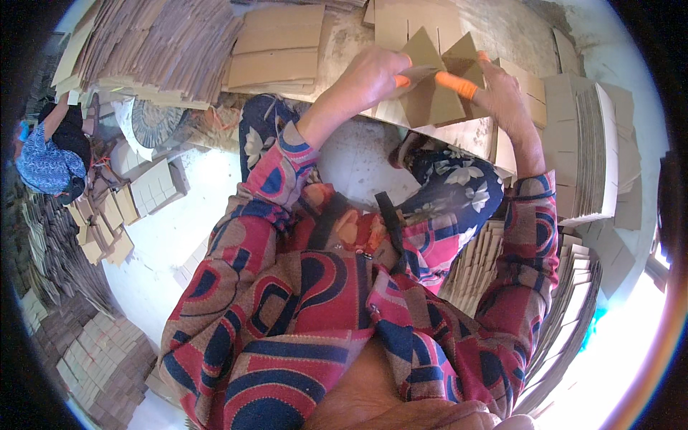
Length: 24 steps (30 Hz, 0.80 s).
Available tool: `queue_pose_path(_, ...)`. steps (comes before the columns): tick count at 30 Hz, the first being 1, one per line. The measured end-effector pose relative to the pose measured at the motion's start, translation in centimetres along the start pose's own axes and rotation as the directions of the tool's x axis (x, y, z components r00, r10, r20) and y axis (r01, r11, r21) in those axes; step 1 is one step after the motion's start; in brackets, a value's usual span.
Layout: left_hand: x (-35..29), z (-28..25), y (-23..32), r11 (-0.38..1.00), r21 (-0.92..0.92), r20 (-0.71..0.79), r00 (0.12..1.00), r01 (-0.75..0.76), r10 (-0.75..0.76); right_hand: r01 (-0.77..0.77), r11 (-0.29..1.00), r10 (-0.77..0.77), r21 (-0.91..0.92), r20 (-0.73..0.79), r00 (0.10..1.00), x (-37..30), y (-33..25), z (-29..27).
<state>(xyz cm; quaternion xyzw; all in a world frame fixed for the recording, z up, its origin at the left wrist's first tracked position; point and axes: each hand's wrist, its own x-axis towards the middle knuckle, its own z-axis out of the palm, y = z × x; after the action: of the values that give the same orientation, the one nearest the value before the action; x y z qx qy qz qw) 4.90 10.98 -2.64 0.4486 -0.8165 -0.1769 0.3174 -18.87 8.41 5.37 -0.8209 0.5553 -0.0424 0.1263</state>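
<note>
Orange covers wrap some fingertips on both hands. Near the table's front edge, my left hand (371,77) pinches brown slotted cardboard pieces (423,102) that stand up in pointed, crossing shapes. My right hand (499,92) grips the right side of the same cardboard, its covered thumb stretched across the front and a finger behind. How the pieces interlock is partly hidden by my fingers. Just behind them, a flat cardboard sheet with slits (416,20) lies on the table (344,36).
A tall stack of cardboard sheets (158,54) fills the table's left, beside a smaller flat pile (276,46). More slotted sheets (595,150) stand at the right. Bundles of cardboard (107,365) cover the lower-left floor. Another person (54,154) in blue works at the far left.
</note>
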Motion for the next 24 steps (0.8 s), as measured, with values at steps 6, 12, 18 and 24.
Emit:
queue_pose_path(6, -0.9, -0.2, -0.2, 0.998, 0.004, -0.156, 0.986, 0.066, -0.064, 0.029, 1.0, -0.029, -0.001, 0.01, 1.0, -1.5, -0.1, 0.0)
queue_pose_path(12, -0.5, -1.4, 3.3, 0.927, 0.37, -0.273, 0.946, -0.067, 0.177, 0.028, 0.965, -0.019, 0.259, -0.036, 0.999, -2.8, 1.2, 0.3)
queue_pose_path(18, 1.3, -0.6, 4.6, 0.887, 0.403, 0.113, 0.974, -0.227, 0.197, 0.102, 0.985, -0.095, 0.14, -0.053, 0.994, -4.4, 0.6, 1.1)
queue_pose_path(24, 1.4, -0.8, 4.2, 0.942, 0.19, 0.18, 0.953, -0.277, 0.244, 0.115, 0.988, -0.12, 0.106, 0.044, 0.992, -5.4, 0.7, 1.3)
